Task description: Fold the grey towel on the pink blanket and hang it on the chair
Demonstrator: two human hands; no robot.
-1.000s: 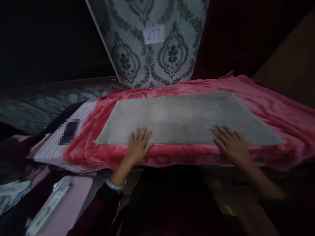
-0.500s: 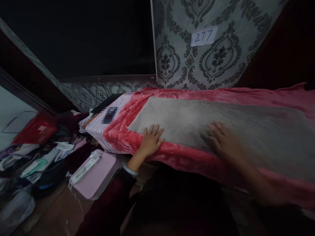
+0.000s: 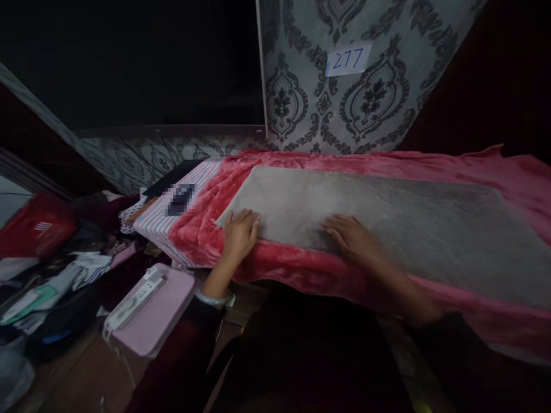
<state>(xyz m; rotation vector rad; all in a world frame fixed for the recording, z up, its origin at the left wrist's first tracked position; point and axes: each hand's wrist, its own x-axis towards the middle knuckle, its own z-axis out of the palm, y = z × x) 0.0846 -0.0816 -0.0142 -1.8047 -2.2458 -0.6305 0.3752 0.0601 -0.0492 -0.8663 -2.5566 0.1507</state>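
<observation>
A long grey sheet of cloth [image 3: 413, 229] lies flat over a red-pink plush blanket [image 3: 297, 261]. Its near left corner shows just beside my left hand [image 3: 240, 234], which rests palm down on the cloth's near edge, fingers stretched out and close together. Farther right, my right hand [image 3: 349, 236] is on the grey surface with its fingers extended toward the left, a little blurred by motion. Neither hand grips anything that I can see.
Striped cloth [image 3: 159, 222] with a pixelated dark object covers the left end. Below it, a power strip [image 3: 135, 301] lies on a pink stool [image 3: 166, 312]. Piled clothes [image 3: 64, 292] and a red bag [image 3: 38, 226] are at left. A large black screen [image 3: 142, 63] hangs behind.
My right hand has slid left along the grey cloth, closer to my left hand. My left hand's spread fingers have drawn together near the corner. The view has shifted slightly.
</observation>
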